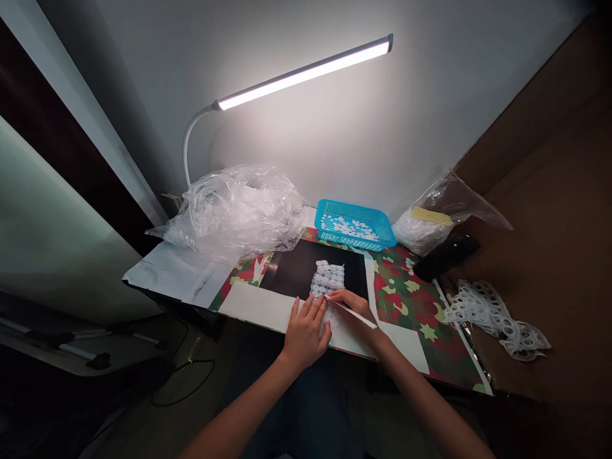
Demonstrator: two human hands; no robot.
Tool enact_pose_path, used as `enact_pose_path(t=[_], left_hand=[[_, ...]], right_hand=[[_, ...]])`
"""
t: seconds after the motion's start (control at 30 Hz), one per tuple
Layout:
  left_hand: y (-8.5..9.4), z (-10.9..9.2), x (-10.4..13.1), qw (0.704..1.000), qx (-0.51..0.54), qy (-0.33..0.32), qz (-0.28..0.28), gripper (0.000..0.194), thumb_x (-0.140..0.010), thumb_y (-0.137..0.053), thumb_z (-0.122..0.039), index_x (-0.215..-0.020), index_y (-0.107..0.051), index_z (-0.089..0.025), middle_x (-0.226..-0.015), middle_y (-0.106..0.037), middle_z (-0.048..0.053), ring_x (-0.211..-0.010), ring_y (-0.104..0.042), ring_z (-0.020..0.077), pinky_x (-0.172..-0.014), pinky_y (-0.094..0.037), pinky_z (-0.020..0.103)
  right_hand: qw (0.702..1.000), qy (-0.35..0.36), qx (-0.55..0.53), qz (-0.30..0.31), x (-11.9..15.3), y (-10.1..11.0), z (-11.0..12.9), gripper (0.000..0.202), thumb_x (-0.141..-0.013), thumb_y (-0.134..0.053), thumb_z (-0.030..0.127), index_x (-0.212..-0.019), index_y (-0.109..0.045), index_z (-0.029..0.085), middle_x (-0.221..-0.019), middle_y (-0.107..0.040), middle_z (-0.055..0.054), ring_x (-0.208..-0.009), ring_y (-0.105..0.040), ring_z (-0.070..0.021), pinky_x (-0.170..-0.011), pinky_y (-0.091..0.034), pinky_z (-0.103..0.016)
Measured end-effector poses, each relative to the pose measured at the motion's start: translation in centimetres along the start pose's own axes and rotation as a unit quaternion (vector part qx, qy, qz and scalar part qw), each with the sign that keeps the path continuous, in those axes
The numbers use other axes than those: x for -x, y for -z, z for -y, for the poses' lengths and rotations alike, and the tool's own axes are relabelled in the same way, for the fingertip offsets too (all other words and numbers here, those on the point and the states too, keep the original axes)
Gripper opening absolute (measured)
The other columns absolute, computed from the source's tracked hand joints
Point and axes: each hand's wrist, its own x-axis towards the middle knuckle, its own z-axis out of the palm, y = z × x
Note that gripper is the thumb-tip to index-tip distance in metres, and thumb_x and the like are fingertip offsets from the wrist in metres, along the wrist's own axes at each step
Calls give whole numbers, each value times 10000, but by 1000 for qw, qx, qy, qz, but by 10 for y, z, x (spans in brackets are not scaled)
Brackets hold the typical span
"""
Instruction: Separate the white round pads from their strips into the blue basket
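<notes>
Head view: the left hand (306, 336), fingers extended, touches the near edge of the white disc sheet (329, 276) on the dark mat (285, 269); the right hand (354, 302) pinches a slim white tool (359, 317). Light, flat fingertip pressure should best steady the discs.

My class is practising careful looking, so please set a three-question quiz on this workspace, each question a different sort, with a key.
1. Multiple choice. What lies in the blue plastic mesh basket?
A) Coiled black cable
B) Small white discs
C) Green leaves

2. True or false? The white bar-shaped lamp is switched off.

3. Fill the gap. A long, thin white strip slants across in front of the person's ____ hand.

Key: 1. B; 2. False; 3. right
</notes>
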Motion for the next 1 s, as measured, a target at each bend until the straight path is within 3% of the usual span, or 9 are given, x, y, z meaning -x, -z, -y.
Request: enact_pose_path(t=[0.37,0.57,0.8,1.0], left_hand=[[-1,1,-1,1000,6,-1,0,450,-883,-423,-284,-1309,-476,-146,-1349,-509,74,-1255,-432,265,-1068,-279,499],[1,0,-1,1000,11,2,-4,451,-884,-419,-279,-1312,-469,-146,-1328,-527,90,-1239,-446,264,-1068,-267,510],[1,-2,-1,1000,9,14,8,483,-919,-398,-409,-1374,-389,-247,-1326,-525,61,-1245,-425,270,-1074,-194,579],[-6,-10,-5,1000,-16,23,-12,503,-898,-412,-496,-1298,-486,-200,-1268,-553,121,-1193,-450,321,-1036,-178,654]], right_hand=[[996,47,71,-3,-15,0,-3,186,-886,-510,260,-980,-671,249,-1030,-677,-76,-973,-638,-230,-828,-533,-373],[997,49,58,-5,-18,3,2,166,-899,-504,285,-898,-663,237,-958,-687,-74,-910,-653,-217,-809,-540,-362],[998,-3,21,-51,1,22,4,118,-887,-544,295,-830,-607,214,-868,-679,-57,-826,-667,-201,-718,-566,-338],[999,-24,8,-28,8,18,-4,144,-896,-537,310,-838,-624,212,-855,-680,-51,-798,-668,-190,-714,-575,-331]])
